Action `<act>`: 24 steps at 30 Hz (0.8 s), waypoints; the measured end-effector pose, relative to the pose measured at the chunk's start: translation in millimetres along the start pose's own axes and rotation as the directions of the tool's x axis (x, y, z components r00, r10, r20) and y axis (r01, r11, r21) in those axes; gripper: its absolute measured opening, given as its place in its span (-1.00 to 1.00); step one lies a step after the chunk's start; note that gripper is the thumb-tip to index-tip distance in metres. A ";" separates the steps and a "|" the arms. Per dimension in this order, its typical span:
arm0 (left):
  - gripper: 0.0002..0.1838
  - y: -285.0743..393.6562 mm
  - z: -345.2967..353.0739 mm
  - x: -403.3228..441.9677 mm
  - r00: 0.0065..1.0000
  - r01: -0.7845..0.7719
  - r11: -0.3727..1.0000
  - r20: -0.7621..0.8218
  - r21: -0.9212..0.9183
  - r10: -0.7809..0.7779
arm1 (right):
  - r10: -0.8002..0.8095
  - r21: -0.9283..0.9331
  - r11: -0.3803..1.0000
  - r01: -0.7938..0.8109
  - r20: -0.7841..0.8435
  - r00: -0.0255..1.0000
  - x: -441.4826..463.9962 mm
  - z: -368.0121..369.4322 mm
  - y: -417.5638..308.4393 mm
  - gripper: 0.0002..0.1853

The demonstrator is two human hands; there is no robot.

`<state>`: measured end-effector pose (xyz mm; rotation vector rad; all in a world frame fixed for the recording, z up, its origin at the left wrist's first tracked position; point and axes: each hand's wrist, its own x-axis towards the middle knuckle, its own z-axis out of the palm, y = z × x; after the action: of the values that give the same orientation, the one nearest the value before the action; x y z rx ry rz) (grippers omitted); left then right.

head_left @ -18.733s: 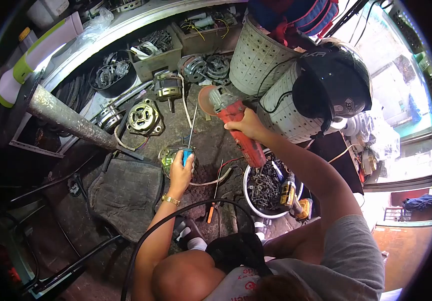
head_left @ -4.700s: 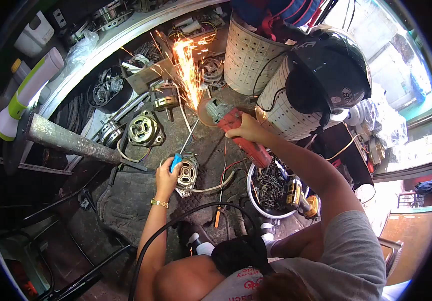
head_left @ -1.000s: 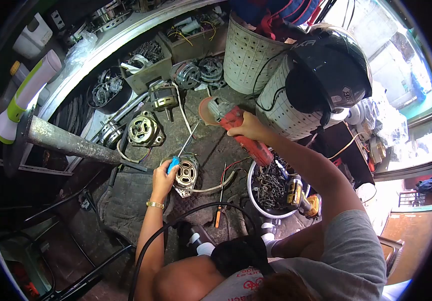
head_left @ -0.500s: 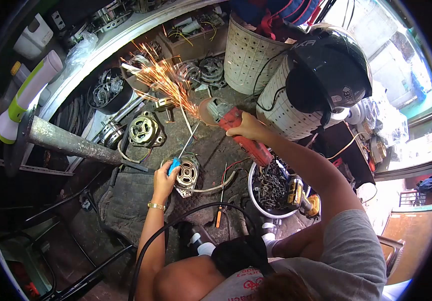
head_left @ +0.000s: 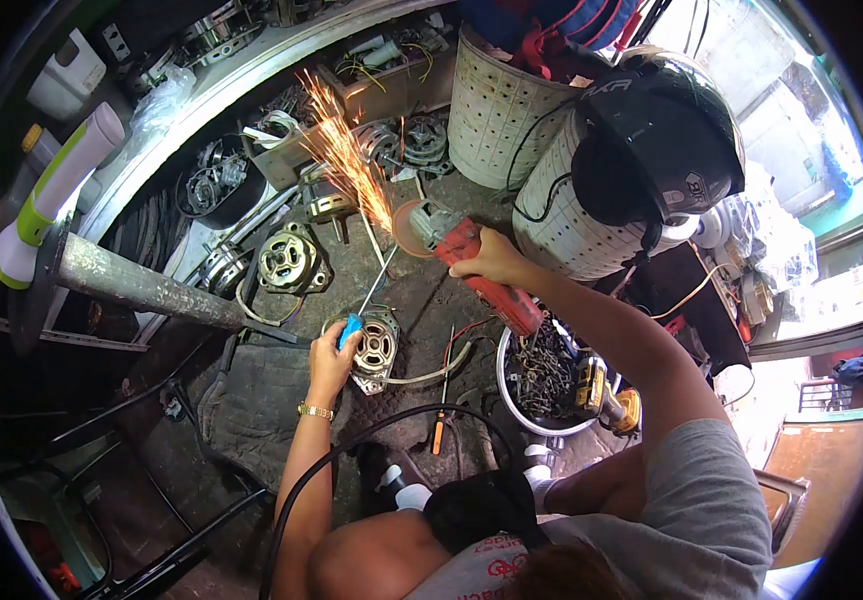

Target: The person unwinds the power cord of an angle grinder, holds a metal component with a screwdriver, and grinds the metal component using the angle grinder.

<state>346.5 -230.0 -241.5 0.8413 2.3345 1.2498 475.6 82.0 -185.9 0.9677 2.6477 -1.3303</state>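
My right hand (head_left: 496, 258) is closed around the body of a red angle grinder (head_left: 466, 250). Its disc (head_left: 412, 228) meets the tip of a screwdriver (head_left: 379, 281), and orange sparks (head_left: 346, 150) fly up and to the left from there. My left hand (head_left: 330, 362) grips the screwdriver by its blue handle, with the shaft slanting up toward the disc. Just beside that hand, a round metal motor (head_left: 374, 345) lies on the floor. A similar motor (head_left: 286, 258) sits farther left.
An orange-handled screwdriver (head_left: 438, 434) lies near my feet. At right stand a bowl of screws (head_left: 543, 385), a yellow drill (head_left: 606, 395), and perforated white drums (head_left: 491, 110) with a black helmet (head_left: 656, 140). A black cable (head_left: 351, 440) crosses my lap. A metal post (head_left: 141, 280) juts in from the left.
The spark stream has become narrower and steeper, pointing more upward. The grinder has shifted very slightly left, while my left hand holds nearly the same place.
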 end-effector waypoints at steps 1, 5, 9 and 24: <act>-0.67 -2.2 -0.4 -0.3 1.000 -0.025 1.000 -0.014 0.013 0.025 | -0.003 -0.016 1.000 0.003 -0.019 1.000 1.4 0.6 2.4 -0.14; -0.67 -1.6 -1.8 -3.4 0.998 -0.050 0.998 -0.037 0.049 0.052 | 0.003 0.034 0.999 -0.003 0.011 1.000 1.3 -3.8 -0.3 -0.15; -0.67 -5.1 -2.0 -2.4 0.994 -0.080 0.995 -0.067 0.064 0.085 | 0.023 -0.035 0.999 -0.024 -0.037 0.999 -1.3 -6.0 -3.6 -0.28; -0.67 -3.7 -0.5 -2.6 0.999 -0.020 0.997 -0.046 0.073 0.024 | -0.012 0.064 0.998 0.011 0.011 1.000 10.4 2.7 12.3 -0.14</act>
<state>347.0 -233.6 -244.2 0.8722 2.4271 1.2123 473.2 90.8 -199.5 0.9496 2.6214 -1.4272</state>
